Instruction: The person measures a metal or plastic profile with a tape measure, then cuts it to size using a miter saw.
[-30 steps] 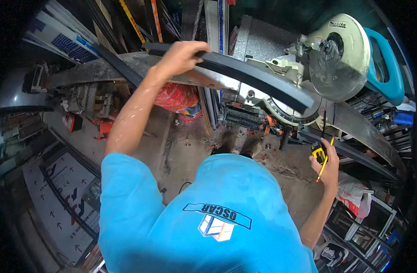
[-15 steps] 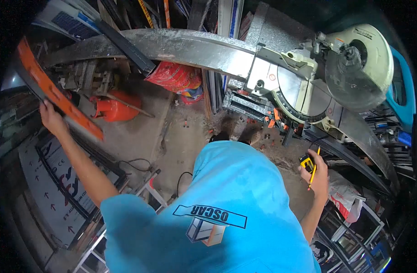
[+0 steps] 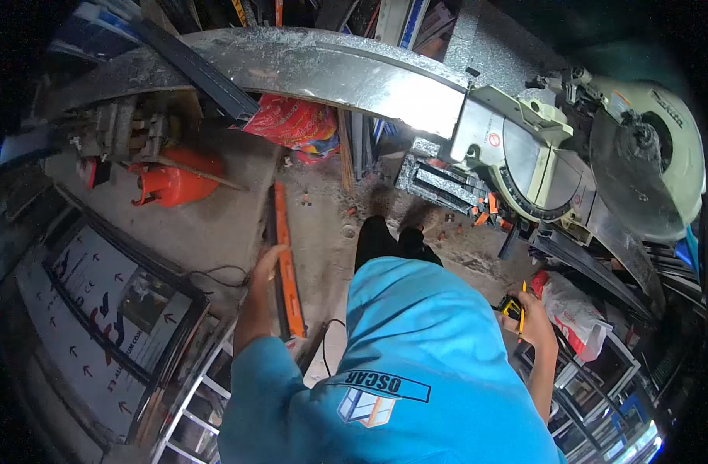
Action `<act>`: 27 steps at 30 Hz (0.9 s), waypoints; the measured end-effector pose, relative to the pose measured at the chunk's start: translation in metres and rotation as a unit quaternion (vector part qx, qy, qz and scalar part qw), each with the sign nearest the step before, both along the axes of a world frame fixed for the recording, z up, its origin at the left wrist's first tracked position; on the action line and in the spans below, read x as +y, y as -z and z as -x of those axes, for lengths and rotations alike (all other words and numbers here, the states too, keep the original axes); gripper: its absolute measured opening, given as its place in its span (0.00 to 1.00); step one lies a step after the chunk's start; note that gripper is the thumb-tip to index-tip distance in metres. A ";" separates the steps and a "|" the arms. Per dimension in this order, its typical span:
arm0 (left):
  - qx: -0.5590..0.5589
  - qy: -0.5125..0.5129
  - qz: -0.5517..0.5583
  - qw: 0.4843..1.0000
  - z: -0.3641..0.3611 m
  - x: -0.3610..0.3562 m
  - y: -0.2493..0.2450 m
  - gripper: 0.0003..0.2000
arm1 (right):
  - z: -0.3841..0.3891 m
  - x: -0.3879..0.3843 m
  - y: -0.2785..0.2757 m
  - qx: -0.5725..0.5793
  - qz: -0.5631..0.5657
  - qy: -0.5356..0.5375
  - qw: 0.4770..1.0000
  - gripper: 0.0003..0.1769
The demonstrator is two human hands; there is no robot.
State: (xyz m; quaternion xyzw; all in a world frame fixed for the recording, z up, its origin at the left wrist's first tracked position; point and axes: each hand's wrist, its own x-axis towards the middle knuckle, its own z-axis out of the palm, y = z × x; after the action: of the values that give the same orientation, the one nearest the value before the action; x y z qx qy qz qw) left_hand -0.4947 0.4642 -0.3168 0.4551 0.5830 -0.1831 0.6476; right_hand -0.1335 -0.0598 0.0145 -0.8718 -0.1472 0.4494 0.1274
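Observation:
My left hand (image 3: 267,263) is closed round the side of a long straight profile bar (image 3: 287,271) with an orange face and a dark edge. The bar stands near my left side, above the floor. Over on the right, my right hand (image 3: 536,319) grips a yellow and black tape measure (image 3: 512,308) together with a yellow pencil (image 3: 522,313). The pencil points up along the fingers, and part of the tape measure is hidden by the hand.
A mitre saw (image 3: 648,155) stands on a long metal bench (image 3: 323,66) across the far side. A dark profile (image 3: 192,69) lies over that bench. On the floor are an orange gas cylinder (image 3: 176,182), a red bag (image 3: 296,124) and a white sack (image 3: 570,313). A ladder (image 3: 192,402) is at lower left.
My left hand has swung the orange bar from the far left in towards my body, and it now stands more upright in view. My right hand keeps the tape measure and pencil.

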 end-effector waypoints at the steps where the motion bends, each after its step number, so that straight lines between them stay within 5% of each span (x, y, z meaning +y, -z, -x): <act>1: 0.018 -0.020 0.021 0.999 -0.045 -0.016 -0.034 0.25 | -0.001 0.002 0.000 0.000 0.008 -0.003 1.000 0.33; 2: 0.036 -0.041 0.041 0.998 -0.093 -0.026 -0.075 0.25 | -0.001 0.002 0.001 0.008 0.015 0.002 1.000 0.33; 6: -0.019 0.004 0.179 0.984 -0.127 -0.032 0.007 0.27 | -0.002 -0.002 0.009 0.024 0.022 0.030 0.999 0.33; 11: 0.004 0.048 0.246 0.968 -0.190 -0.068 0.026 0.30 | 0.004 0.011 0.015 0.046 0.003 0.100 0.994 0.28; 14: -0.046 -0.018 0.264 0.963 -0.219 -0.100 0.066 0.32 | 0.003 0.023 0.018 0.100 0.030 0.151 0.983 0.28; 16: -0.095 -0.112 0.261 0.954 -0.236 -0.119 0.106 0.21 | 0.004 0.019 0.026 0.129 0.054 0.183 0.973 0.29; 20: -0.028 -0.295 0.307 0.904 -0.265 -0.147 0.197 0.21 | 0.015 0.005 0.044 0.125 0.013 0.228 0.966 0.29; 23: -0.063 -0.350 0.223 0.908 -0.290 -0.150 0.188 0.24 | 0.025 -0.013 0.059 0.123 0.013 0.294 0.948 0.28; 24: -0.043 -0.365 0.295 0.882 -0.287 -0.153 0.247 0.23 | 0.022 -0.001 0.053 0.130 0.043 0.268 0.954 0.28; 27: -0.121 -0.228 0.309 0.915 -0.289 -0.141 0.296 0.25 | 0.031 -0.014 0.065 0.131 0.046 0.247 0.959 0.28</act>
State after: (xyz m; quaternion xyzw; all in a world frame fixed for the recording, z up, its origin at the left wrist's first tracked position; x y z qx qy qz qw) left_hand -0.2056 0.3235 -0.6131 0.1054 0.5023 -0.1448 0.8459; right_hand -0.1647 -0.0736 -0.0508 -0.8195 0.1114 0.5205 0.2122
